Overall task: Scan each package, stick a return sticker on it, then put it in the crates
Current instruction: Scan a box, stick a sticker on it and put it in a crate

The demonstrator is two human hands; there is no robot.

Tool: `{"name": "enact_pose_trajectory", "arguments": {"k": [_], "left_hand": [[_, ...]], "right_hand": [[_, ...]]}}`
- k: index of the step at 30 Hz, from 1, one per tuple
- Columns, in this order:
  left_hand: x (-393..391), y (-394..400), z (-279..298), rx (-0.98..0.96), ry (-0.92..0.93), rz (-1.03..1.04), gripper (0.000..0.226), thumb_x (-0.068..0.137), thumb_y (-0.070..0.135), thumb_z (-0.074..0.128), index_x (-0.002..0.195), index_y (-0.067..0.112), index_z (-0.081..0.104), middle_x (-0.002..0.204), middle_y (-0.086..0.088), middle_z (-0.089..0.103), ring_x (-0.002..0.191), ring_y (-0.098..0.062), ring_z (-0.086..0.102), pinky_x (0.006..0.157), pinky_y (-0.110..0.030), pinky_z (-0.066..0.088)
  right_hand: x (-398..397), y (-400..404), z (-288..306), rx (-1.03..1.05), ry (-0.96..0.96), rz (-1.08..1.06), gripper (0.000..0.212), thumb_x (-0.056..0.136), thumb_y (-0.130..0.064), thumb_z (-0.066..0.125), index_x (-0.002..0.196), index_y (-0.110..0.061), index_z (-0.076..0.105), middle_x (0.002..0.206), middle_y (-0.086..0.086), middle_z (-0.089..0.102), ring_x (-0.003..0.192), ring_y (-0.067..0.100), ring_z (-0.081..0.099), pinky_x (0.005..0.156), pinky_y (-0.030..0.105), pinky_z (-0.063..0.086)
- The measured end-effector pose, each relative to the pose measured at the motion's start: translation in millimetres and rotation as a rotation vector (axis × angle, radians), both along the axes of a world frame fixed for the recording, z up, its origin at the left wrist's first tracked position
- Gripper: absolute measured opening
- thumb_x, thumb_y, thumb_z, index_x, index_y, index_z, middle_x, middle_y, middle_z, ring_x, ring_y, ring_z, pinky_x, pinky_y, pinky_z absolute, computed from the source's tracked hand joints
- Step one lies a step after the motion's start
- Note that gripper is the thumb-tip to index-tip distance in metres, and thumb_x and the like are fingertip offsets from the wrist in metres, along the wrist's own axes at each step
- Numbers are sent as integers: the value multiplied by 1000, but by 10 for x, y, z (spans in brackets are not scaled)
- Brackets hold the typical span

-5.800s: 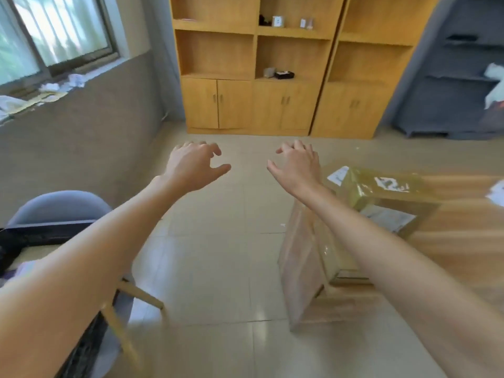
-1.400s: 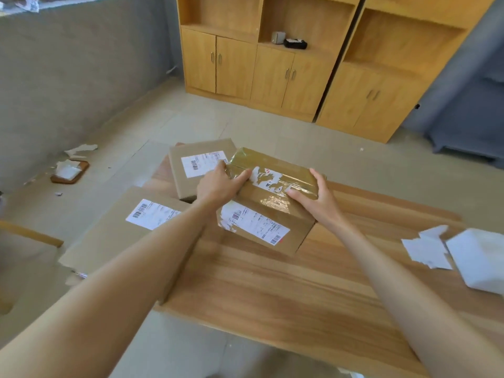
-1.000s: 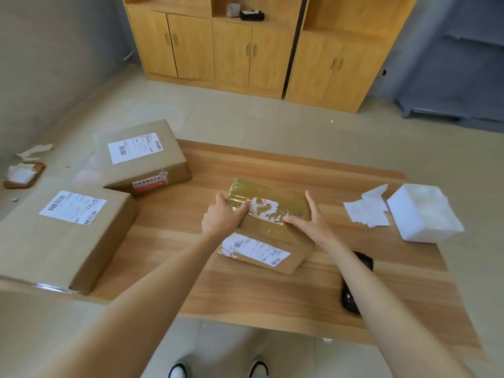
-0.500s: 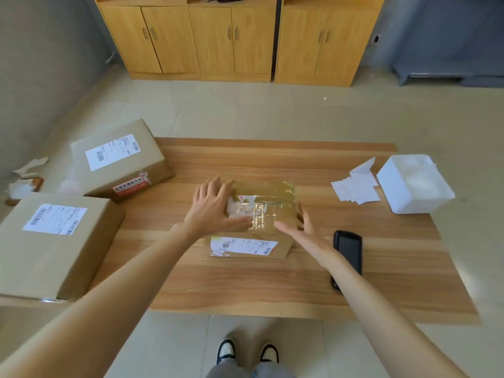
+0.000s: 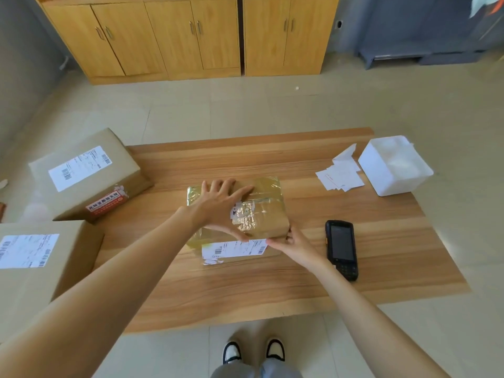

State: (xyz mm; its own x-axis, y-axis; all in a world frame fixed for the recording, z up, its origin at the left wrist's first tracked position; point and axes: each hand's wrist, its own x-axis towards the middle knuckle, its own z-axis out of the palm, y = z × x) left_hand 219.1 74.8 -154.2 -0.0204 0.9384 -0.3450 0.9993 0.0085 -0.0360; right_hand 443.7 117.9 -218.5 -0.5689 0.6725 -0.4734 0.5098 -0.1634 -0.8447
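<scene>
Left hand (image 5: 218, 205) flat on package (image 5: 261, 211) — fingers spread.

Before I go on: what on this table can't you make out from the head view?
- Crates: none in frame.
- Label on the taped package: print too small, top edge under the left hand.
- Scanner: screen dark, nothing readable.
- Near left box: cut off by the frame edge.
- Right hand: fingertips hidden at the package's corner.
- White slips: print too small.
</scene>
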Motion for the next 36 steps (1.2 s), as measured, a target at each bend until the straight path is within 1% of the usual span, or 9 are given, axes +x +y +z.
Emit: {"name": "enact_pose_trajectory", "arguments": {"k": [4,10,15,17,20,23,29,33,36], "left_hand": [[-95,2,71,-15,-152,147,126,47,89,62,149,44,2,149,-5,19,132,-35,23,109,-59,24],[-395,-80,291,15,-674,605,125,32,85,60,143,55,13,142,-6,26,134,-34,22,109,-56,27],[-571,-179,362,127,-1132,854,107,54,68,78,143,49,21,134,-4,44,106,-20,57,81,-38,54],[-596,-230,391,139,-1238,898,98,65,59,75,145,41,21,122,2,52,93,-12,57,72,-33,48],[-631,-297,379,126,-1326,966,108,45,75,65,142,46,26,130,4,51,109,-23,54,97,-54,42],[-670,-315,304,134,-1390,1048,105,46,80,60,139,47,25,131,-1,50,113,-31,53,98,-60,41],[-577,-309,-20,170,-1463,1163,91,58,81,52,135,36,34,120,-12,59,97,-30,62,77,-43,54],[-530,-242,-431,106,-1486,1249,95,56,86,54,131,28,46,113,-13,68,98,-34,68,90,-51,52],[-482,-207,-636,87,-1457,1281,76,79,73,47,132,18,48,105,-10,69,72,-21,66,62,-27,53]], "right_hand": [[-96,100,154,26,54,24,73,87,-26,69,145,-24,25,131,-10,49,108,3,49,77,4,41],[-417,409,514,176,118,-77,70,76,-48,74,133,-34,36,134,-14,43,124,7,42,97,25,38],[-592,584,658,187,51,-267,121,55,-63,81,150,-32,12,156,-4,19,142,19,23,114,47,26],[-634,602,662,10,107,-305,132,42,-67,83,148,-36,12,151,1,33,136,22,36,109,51,33],[-765,560,691,-153,207,-264,92,57,-54,82,136,-30,39,127,0,59,112,20,57,93,49,49],[-917,535,757,-124,281,-199,41,78,-32,75,113,-28,54,118,3,65,105,17,62,91,38,51],[-1010,653,633,-124,191,-196,64,76,-33,78,130,-23,44,115,-3,63,105,15,60,94,37,49],[-1007,641,401,-156,98,-227,66,78,-35,76,134,-25,42,107,-10,62,101,12,58,86,35,48],[-976,632,226,-181,43,-246,68,79,-37,75,136,-27,40,105,-12,59,95,9,54,67,27,40]]}}
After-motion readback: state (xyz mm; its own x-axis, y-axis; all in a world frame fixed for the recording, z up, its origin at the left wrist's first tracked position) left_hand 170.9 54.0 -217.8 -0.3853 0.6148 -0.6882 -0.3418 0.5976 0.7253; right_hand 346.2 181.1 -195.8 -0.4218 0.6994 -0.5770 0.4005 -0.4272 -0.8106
